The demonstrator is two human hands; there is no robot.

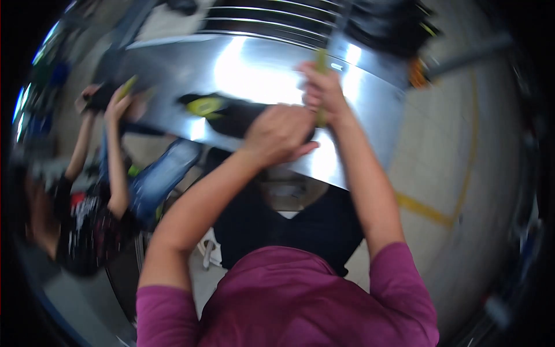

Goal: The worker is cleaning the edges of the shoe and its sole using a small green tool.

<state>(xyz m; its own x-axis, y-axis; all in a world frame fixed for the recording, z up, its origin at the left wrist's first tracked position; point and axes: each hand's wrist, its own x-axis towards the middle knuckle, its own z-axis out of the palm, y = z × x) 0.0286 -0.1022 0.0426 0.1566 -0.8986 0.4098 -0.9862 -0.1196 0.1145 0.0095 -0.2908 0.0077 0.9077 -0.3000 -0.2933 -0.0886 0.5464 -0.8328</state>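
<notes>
My left hand (279, 133) is closed over the near right end of a long, soft-looking black piece (234, 118) with a bright yellow-green patch at its far left end. The piece lies along the metal table (167, 66); blur hides its exact kind. Close beside it on the right, my right hand (325, 89) is wrapped round an upright yellow-green stick-like tool (321, 59). The tool's top shows above my fist and its lower end shows below, near my left fingers. I cannot make out whether the tool touches the black piece.
At the left, a co-worker (92, 225) holds a dark piece and a similar yellow-green tool (127, 87). Beyond the table stands a slatted metal rack (266, 20), with black items (387, 26) to its right. Yellow lines (425, 208) mark the floor at the right.
</notes>
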